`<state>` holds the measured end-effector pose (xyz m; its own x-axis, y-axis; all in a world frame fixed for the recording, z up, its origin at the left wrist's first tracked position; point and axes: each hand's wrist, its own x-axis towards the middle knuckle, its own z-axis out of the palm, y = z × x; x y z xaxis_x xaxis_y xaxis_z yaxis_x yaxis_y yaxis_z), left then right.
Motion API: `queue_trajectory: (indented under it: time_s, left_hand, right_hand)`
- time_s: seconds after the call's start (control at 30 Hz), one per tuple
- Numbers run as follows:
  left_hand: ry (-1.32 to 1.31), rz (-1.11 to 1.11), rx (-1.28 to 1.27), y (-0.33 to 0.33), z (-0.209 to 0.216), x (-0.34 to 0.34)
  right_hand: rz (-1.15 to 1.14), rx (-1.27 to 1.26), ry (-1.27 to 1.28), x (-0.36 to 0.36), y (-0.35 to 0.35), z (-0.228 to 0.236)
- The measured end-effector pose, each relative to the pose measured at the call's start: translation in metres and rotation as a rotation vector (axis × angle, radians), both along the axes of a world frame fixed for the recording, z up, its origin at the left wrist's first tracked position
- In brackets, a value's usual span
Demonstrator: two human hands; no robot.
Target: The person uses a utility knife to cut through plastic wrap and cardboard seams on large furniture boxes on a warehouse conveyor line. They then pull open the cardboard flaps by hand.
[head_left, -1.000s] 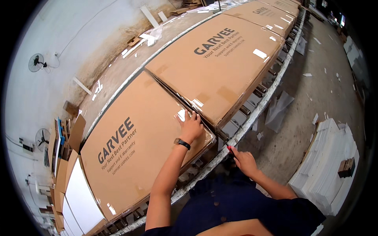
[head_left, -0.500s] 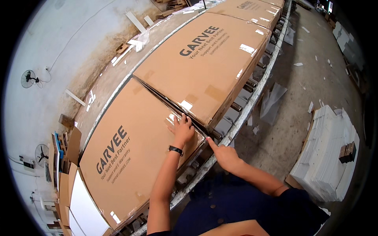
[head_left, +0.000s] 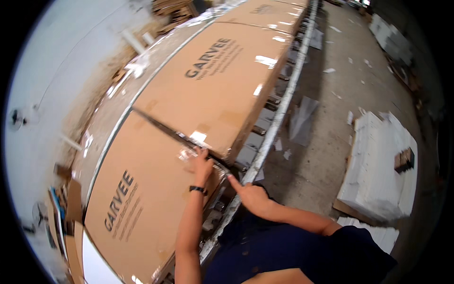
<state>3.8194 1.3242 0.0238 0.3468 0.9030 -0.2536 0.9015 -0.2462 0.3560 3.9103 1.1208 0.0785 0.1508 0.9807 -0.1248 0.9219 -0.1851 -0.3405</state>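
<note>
Left hand: loose fingers on the brown box, near its end.
Right hand: by the box's corner; can't tell if fingers grip.

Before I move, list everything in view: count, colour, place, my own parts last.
Roller conveyor: one, pale-railed, diagonal through the middle
Large cartons: at least three, brown, in a row on the conveyor
Panel: at least one, white, lower left
Stacks: at least two, white, right
Block: one, dark, on the larger stack
Plastic sheet: one, translucent, right of the conveyor
Scraps: many, white, scattered both sides
Cardboard pieces: several, brown, left and top left
Fans: two, blurred, far left
Wristband: one, black, left wrist
Shirt: one, dark blue, bottom
Left hand: one, bare, on the nearest carton
Right hand: one, bare, at that carton's corner
</note>
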Motion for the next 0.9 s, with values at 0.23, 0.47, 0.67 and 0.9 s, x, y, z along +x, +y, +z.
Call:
queue_trajectory:
  time_s: [0.23,0.47,0.67,0.9]
  left_hand:
    - [-0.064,-0.016,0.085,0.012,-0.024,-0.014]
    - [0.012,0.068,0.178,-0.007,-0.004,0.004]
    - [0.004,0.067,0.233,-0.005,-0.002,0.002]
    - [-0.025,0.073,0.413,-0.014,-0.005,0.010]
  right_hand:
    - [-0.064,0.038,0.113,-0.006,0.002,-0.013]
    - [-0.063,0.090,0.253,0.004,-0.008,-0.028]
    - [0.014,0.061,0.289,0.022,-0.011,-0.019]
    - [0.097,0.046,0.292,0.034,-0.007,-0.021]
